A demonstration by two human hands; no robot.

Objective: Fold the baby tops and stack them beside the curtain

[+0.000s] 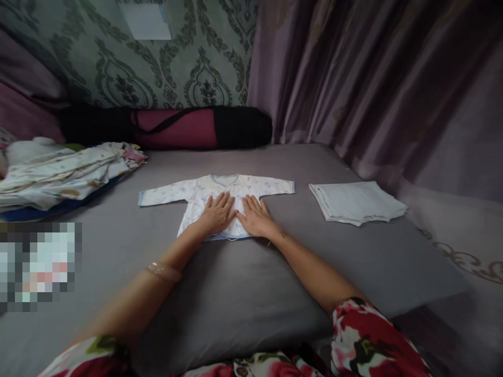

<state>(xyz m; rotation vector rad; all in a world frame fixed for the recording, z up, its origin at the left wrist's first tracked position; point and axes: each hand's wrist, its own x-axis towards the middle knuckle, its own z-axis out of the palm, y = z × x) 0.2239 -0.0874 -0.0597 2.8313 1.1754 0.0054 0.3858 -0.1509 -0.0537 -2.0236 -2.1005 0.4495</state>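
A small white baby shirt (220, 189) with blue trim lies spread flat on the grey mattress (243, 293), its long sleeves stretched out to both sides. My left hand (217, 212) rests flat on the shirt's lower body, fingers stretched out. My right hand (255, 214) lies flat beside it on the same part of the shirt, fingers also extended. The two hands almost touch at the thumbs. Neither hand holds anything.
A folded pale cloth (356, 201) lies to the right of the shirt. A pile of printed fabrics (63, 173) sits at the left. A dark red and black rolled bag (168, 127) lies along the patterned wall. Purple curtains (373, 84) hang at the right.
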